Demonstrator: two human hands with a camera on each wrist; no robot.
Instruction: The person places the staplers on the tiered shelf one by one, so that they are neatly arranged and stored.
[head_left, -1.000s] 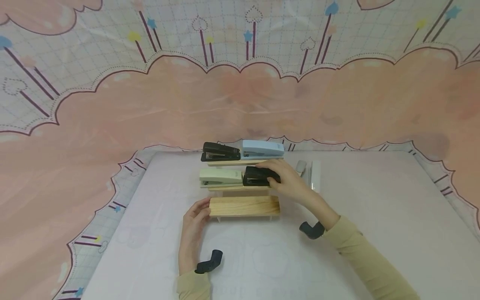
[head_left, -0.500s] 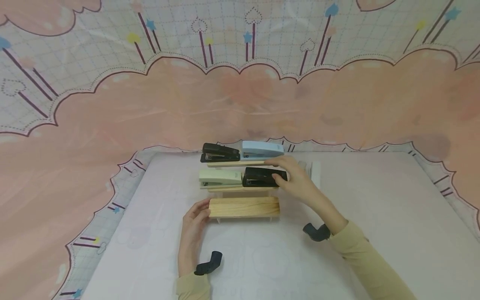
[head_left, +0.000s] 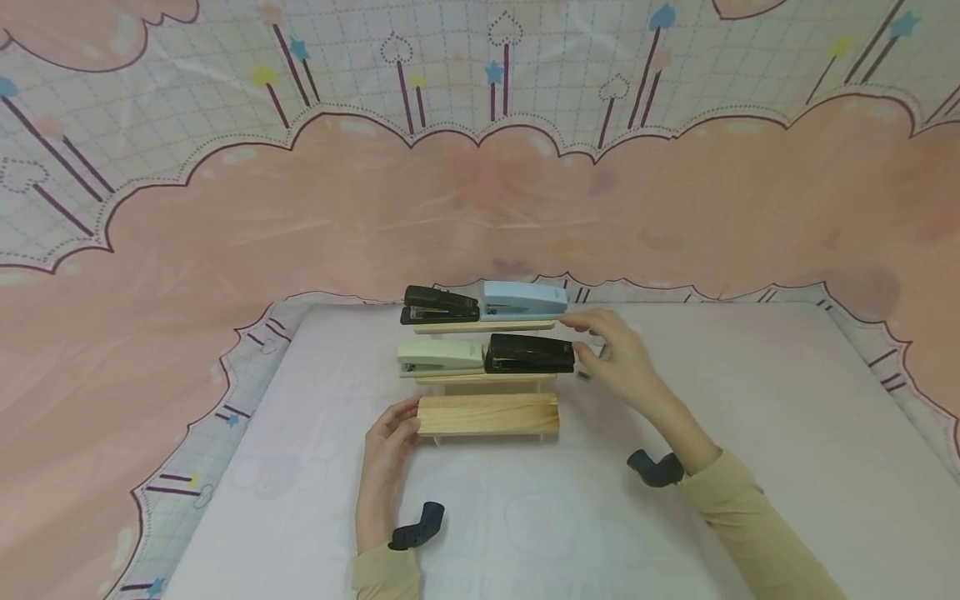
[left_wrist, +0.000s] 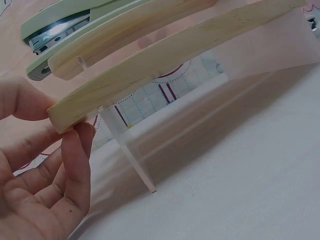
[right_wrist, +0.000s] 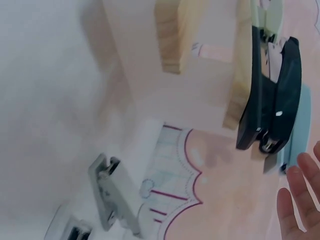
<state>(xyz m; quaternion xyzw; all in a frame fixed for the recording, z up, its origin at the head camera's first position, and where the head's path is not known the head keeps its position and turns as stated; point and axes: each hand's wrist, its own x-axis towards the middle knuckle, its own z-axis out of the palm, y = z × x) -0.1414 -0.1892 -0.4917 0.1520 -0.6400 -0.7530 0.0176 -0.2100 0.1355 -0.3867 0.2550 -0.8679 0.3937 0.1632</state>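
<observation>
On a three-tier wooden rack, the lowest board (head_left: 487,415) is bare. My left hand (head_left: 390,450) pinches its left end between thumb and fingers, as the left wrist view shows close up. The middle tier carries a light green stapler (head_left: 441,353) and, to its right, a black stapler (head_left: 531,354). Just off the black stapler's right end is my right hand (head_left: 622,358), fingers extended and holding nothing. In the right wrist view its fingers (right_wrist: 297,190) are apart from that stapler. Another black stapler (head_left: 441,306) and a light blue stapler (head_left: 525,300) stand on the top tier.
A grey-white stapler (right_wrist: 112,195) lies on the white table to the right of the rack, mostly behind my right hand in the head view. Beside it is another pale object (right_wrist: 67,225), cut off by the frame edge. A patterned cloth (head_left: 480,192) hangs behind the table.
My right hand has let go of the black stapler on the middle tier and moved right, off its end. The left hand keeps its place on the lowest board.
</observation>
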